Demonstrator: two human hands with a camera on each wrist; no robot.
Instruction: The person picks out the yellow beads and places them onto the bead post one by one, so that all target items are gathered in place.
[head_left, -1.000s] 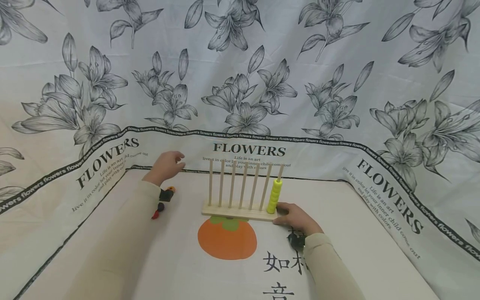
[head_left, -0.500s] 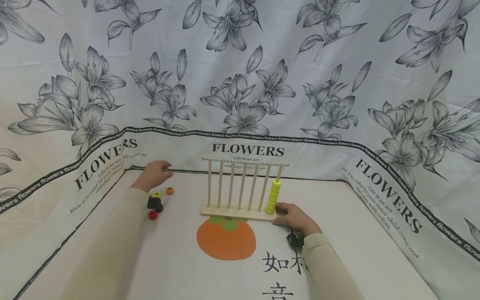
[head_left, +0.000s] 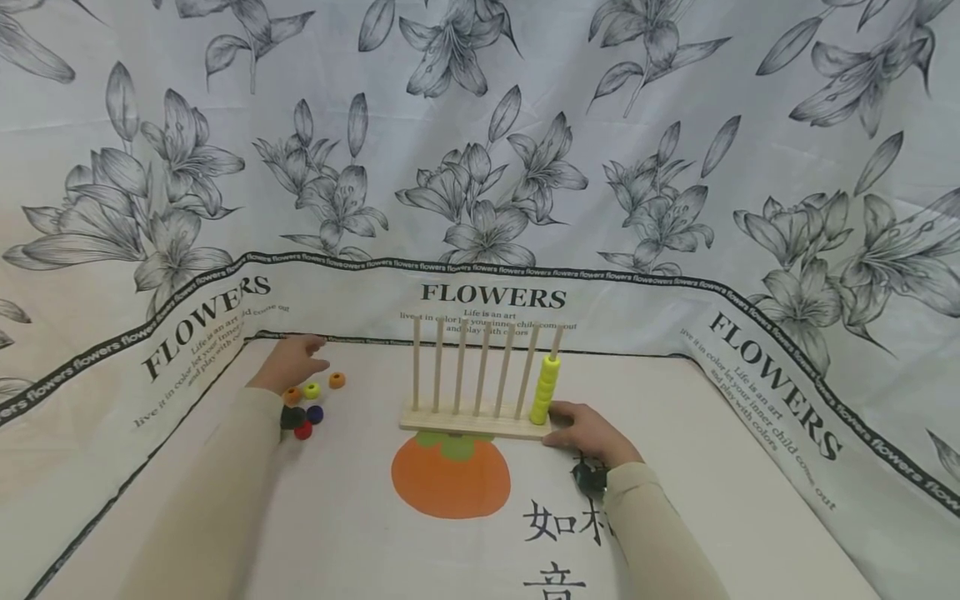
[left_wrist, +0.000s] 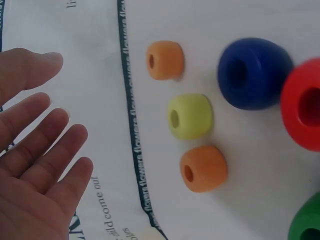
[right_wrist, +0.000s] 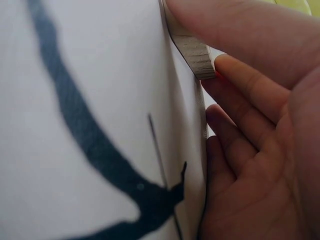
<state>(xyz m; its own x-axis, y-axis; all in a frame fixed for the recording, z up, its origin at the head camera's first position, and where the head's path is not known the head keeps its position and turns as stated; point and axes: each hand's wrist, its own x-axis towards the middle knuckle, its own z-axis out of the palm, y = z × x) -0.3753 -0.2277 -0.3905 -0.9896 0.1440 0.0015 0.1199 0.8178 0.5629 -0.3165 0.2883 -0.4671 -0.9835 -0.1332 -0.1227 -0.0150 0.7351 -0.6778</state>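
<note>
A wooden bead stand with a row of upright pegs sits mid-table; yellow beads are stacked on its rightmost peg. My right hand holds the right end of its base between thumb and fingers; the right wrist view shows the base's end there. At the left, my left hand hovers with its fingers spread and nothing in them. Loose beads lie near it: two orange, one yellow, one blue, one red and one green, cut off by the frame edge.
A white cloth covers the table, printed with an orange persimmon and black characters. Behind stands a flower-printed curtain with a dark border. A dark wrist device is on the right wrist.
My left hand has moved left and slightly down, uncovering the loose beads beneath it. My right hand stays on the bead stand, and the yellow stack is unchanged.
</note>
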